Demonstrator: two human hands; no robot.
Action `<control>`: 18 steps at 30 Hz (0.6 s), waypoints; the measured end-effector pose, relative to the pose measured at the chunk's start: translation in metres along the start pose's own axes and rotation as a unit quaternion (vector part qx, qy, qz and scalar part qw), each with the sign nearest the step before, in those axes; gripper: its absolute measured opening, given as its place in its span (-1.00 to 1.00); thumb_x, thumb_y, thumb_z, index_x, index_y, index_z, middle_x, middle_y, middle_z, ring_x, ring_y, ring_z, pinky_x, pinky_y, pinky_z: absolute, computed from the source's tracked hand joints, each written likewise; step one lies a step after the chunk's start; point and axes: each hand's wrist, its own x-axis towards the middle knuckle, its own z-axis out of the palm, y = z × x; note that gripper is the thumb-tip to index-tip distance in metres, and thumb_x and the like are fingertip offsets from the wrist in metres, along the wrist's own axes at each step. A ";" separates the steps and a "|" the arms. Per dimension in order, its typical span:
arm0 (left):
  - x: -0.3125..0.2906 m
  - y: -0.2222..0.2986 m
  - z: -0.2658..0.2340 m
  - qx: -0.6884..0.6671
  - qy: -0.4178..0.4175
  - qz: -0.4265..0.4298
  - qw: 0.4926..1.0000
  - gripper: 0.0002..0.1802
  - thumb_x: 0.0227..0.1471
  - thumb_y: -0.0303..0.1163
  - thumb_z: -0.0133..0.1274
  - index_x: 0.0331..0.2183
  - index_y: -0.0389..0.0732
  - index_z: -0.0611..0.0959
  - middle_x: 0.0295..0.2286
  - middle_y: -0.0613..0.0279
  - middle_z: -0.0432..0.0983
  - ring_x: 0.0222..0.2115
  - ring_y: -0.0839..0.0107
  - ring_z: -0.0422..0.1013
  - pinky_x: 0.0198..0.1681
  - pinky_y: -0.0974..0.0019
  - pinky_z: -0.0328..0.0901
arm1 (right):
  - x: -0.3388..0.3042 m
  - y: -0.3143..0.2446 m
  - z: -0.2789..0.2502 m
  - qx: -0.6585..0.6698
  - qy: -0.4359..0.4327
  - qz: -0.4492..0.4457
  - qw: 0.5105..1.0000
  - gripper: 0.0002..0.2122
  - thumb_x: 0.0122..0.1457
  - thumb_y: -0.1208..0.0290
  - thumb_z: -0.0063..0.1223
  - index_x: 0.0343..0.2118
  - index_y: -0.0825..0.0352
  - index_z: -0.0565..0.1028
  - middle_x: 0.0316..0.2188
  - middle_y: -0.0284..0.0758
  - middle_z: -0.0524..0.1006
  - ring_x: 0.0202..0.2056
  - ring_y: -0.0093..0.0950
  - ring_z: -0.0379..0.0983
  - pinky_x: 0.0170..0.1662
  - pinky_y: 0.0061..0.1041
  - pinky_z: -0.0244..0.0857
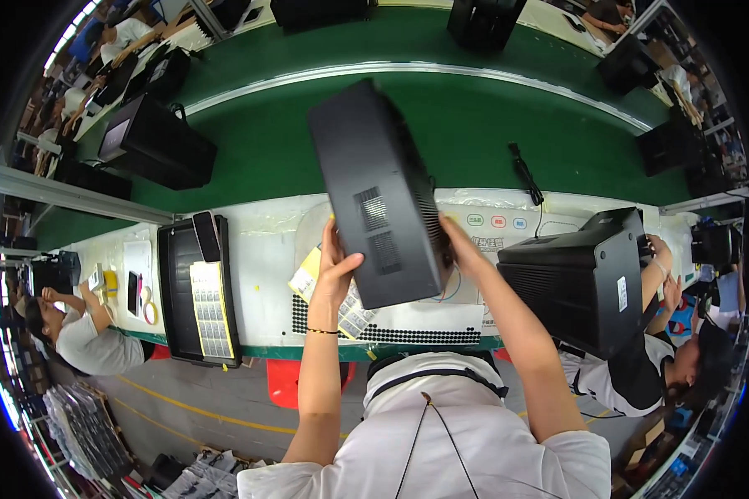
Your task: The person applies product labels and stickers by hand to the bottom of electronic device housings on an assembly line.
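Between my two hands a black box-shaped device (374,175) is held up over the near table and the green belt, standing at a tilt. Two patches of vent slots show on its upper face, and ribbed vents run down its right side. My left hand (338,264) grips its left edge near the lower end, thumb on the face. On the opposite side my right hand (464,249) holds the lower right part, its fingertips partly hidden by the device. Beneath my left wrist lies a yellow-backed label sheet (354,320), partly covered.
A black tray (169,291) holding a label sheet (212,312) and a phone (206,236) lies left. Another black device (558,283) stands right, beside a co-worker. A black cable (524,175) crosses the green belt (258,125). A further device (158,150) sits far left.
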 end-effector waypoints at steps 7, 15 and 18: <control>-0.007 -0.011 0.047 0.151 -0.068 0.160 0.973 0.11 -0.23 -0.44 0.34 0.17 -0.17 -0.09 0.11 0.06 0.04 0.20 0.28 -0.04 0.24 0.21 -0.06 | -0.002 -0.051 0.008 0.006 0.036 -0.123 0.992 -0.33 0.26 -0.15 -0.28 0.22 0.34 0.19 0.21 -0.25 0.22 0.22 -0.40 0.09 0.26 -0.45 -0.11; -0.049 -0.036 0.057 0.428 -0.087 0.181 0.881 0.36 -0.41 -0.31 0.45 0.24 -0.24 -0.14 0.21 -0.17 -0.17 0.24 -0.07 -0.12 0.27 0.05 -0.10 | -0.018 -0.035 -0.034 -0.023 0.096 -0.249 0.963 -0.48 0.29 0.03 -0.26 0.12 0.39 0.28 0.08 -0.29 0.31 0.09 -0.46 0.21 0.15 -0.51 0.02; -0.082 -0.064 0.040 0.463 -0.123 0.201 0.854 0.27 -0.42 -0.45 0.35 0.24 -0.25 -0.09 0.21 -0.20 -0.17 0.25 -0.16 -0.19 0.27 0.06 -0.10 | -0.142 0.069 -0.094 -0.057 0.121 -0.316 0.939 -0.56 0.29 0.14 -0.20 0.06 0.40 0.32 0.00 -0.32 0.36 0.02 -0.50 0.26 0.06 -0.54 0.11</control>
